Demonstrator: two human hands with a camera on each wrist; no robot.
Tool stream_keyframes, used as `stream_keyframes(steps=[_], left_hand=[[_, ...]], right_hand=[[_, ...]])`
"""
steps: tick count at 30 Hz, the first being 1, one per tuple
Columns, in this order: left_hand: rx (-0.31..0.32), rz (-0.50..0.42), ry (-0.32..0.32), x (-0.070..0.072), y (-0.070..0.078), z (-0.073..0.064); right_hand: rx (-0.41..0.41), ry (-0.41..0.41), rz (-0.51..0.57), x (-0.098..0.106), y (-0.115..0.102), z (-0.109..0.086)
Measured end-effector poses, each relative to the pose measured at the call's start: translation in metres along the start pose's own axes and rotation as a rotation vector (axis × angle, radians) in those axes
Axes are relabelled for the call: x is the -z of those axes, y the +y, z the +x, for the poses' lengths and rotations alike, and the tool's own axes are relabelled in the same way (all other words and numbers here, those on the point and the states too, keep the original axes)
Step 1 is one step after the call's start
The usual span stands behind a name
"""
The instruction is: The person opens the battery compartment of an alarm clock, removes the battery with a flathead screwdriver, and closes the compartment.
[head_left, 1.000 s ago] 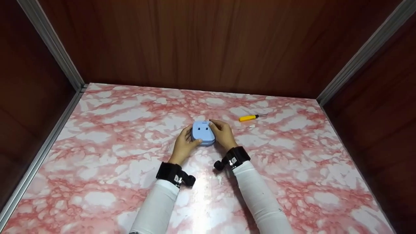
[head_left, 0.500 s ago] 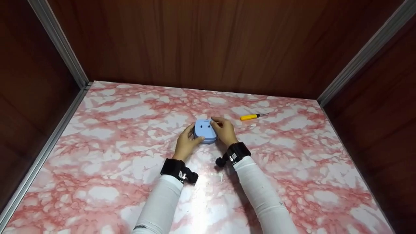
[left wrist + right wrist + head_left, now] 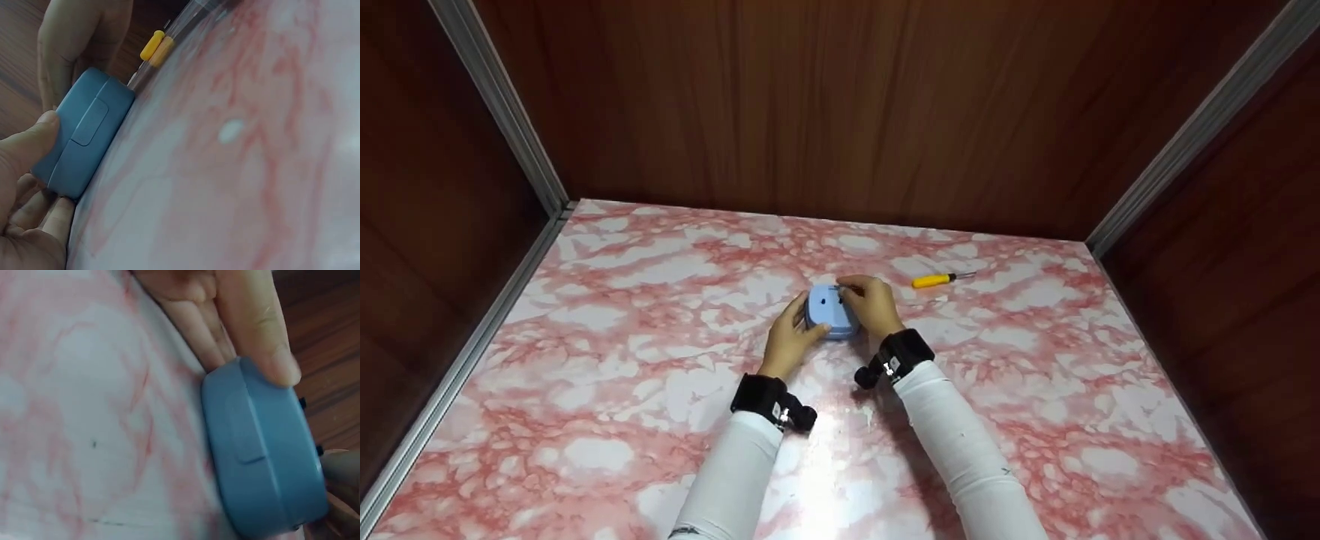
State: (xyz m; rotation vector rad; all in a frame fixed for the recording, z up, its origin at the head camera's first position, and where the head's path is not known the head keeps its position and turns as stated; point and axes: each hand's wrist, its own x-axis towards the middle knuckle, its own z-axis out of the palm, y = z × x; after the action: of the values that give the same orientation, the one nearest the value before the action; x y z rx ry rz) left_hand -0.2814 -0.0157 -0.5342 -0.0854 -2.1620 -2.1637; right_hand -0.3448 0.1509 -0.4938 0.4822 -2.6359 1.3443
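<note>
A light-blue rounded case (image 3: 829,315) rests on the table, with two small black knobs (image 3: 823,301) standing up from its top. My left hand (image 3: 789,339) grips its left side, thumb on the near corner and fingers round the side. In the left wrist view a rectangular panel outline (image 3: 90,122) shows on the case's near side. My right hand (image 3: 876,306) is at the far right corner, its curled thumb and forefinger on the top beside the right knob. Whether those fingertips touch the knob is hidden. Right fingers (image 3: 342,467) appear blurred near the knobs in the right wrist view.
A screwdriver with a yellow handle (image 3: 933,281) lies right of the case, its shaft pointing right. Red-and-white marbled tabletop (image 3: 660,360) surrounds everything. Dark wood-patterned panels (image 3: 825,105) close off the back and both sides, with metal rails at the corners.
My right thumb and forefinger have shifted left and inward over the case's top, nearer the right knob. My left hand keeps its hold. The whole view has shifted slightly.
</note>
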Motion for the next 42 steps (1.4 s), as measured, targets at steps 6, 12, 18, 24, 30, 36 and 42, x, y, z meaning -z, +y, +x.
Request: stream_keyframes(steps=[6, 12, 18, 24, 30, 36, 42], left_hand=[[0.004, -0.003, 0.008, 0.000, -0.002, -0.003], [0.034, -0.046, 0.000, -0.001, 0.000, -0.003], [0.019, -0.050, 0.000, 0.000, -0.001, -0.002], [0.012, -0.066, 0.004, 0.000, 0.000, -0.001], [-0.001, -0.032, 0.013, 0.000, -0.001, 0.000], [0.036, -0.040, 0.024, -0.001, -0.002, 0.000], [0.013, -0.051, 0.019, -0.001, -0.002, 0.000]], right_hand=[[0.021, -0.133, -0.148, 0.001, -0.007, 0.000], [0.000, -0.191, -0.167, 0.007, -0.010, 0.002], [-0.006, -0.262, -0.176, 0.012, -0.015, 0.005], [-0.025, -0.307, -0.223, 0.014, -0.021, 0.011], [0.016, -0.308, -0.271, 0.014, -0.022, 0.015], [-0.005, -0.318, -0.266, 0.014, -0.023, 0.015], [0.006, -0.307, -0.272, 0.015, -0.022, 0.014]])
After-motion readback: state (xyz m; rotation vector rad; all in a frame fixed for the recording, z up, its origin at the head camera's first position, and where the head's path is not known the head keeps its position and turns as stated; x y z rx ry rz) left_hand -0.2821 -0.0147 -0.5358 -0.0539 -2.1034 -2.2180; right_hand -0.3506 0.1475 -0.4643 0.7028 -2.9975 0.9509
